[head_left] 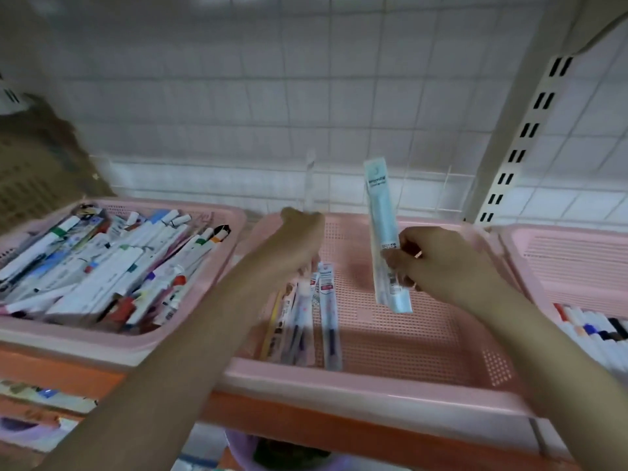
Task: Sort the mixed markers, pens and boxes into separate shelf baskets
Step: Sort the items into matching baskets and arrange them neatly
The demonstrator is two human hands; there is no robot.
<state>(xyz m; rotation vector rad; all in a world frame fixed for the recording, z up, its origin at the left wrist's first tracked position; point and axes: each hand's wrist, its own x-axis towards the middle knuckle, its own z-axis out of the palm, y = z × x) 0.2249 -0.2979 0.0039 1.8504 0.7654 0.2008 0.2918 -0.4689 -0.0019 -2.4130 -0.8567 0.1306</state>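
Baskets of pink plastic stand side by side on an orange-edged shelf in the head view, before a white wire grid. The left basket is heaped with mixed markers and pens, white barrels with coloured caps lying at all angles. The middle basket holds a small row of packaged pens along its left side, lying lengthwise toward the front rim; the rest of its perforated floor is bare. The right basket shows a row of white markers with coloured caps at its near edge. The left hand reaches over the middle basket, above the far ends of the packaged pens, its back to the camera and blurred; its fingers are turned away, so whether it holds anything cannot be told. The right hand is raised over the middle basket and pinches a long pale-blue pen packet near its lower part, fingers curled round it; the packet stands nearly upright, its top tilted slightly left, clear of the basket floor. A ring shows on one finger of that hand. Below the shelf, at lower left, more stationery lies blurred, and a purple tub sits underneath the middle.
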